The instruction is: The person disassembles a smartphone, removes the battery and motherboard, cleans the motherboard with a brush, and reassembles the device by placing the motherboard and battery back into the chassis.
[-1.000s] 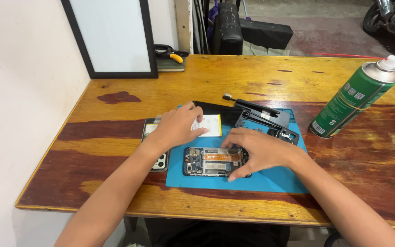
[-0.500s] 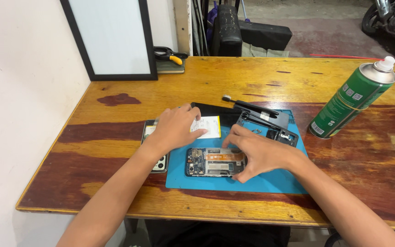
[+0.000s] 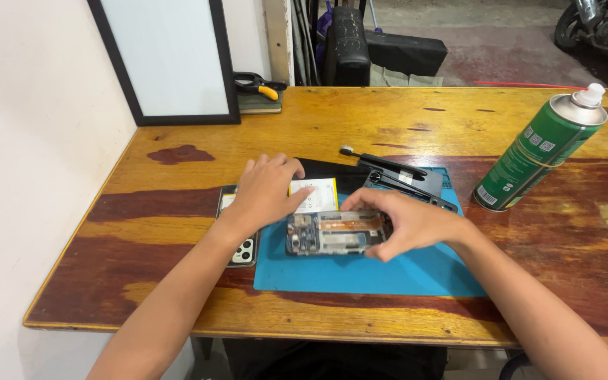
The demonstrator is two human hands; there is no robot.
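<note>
Your right hand (image 3: 406, 222) is pinching the opened phone (image 3: 332, 232) on the blue mat (image 3: 360, 271); your left hand (image 3: 265, 190) is lying flat on the battery (image 3: 314, 193). Keep pressing gently, evenly.

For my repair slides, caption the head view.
Right hand grips opened smartphone on blue mat; left hand rests beside.
</note>
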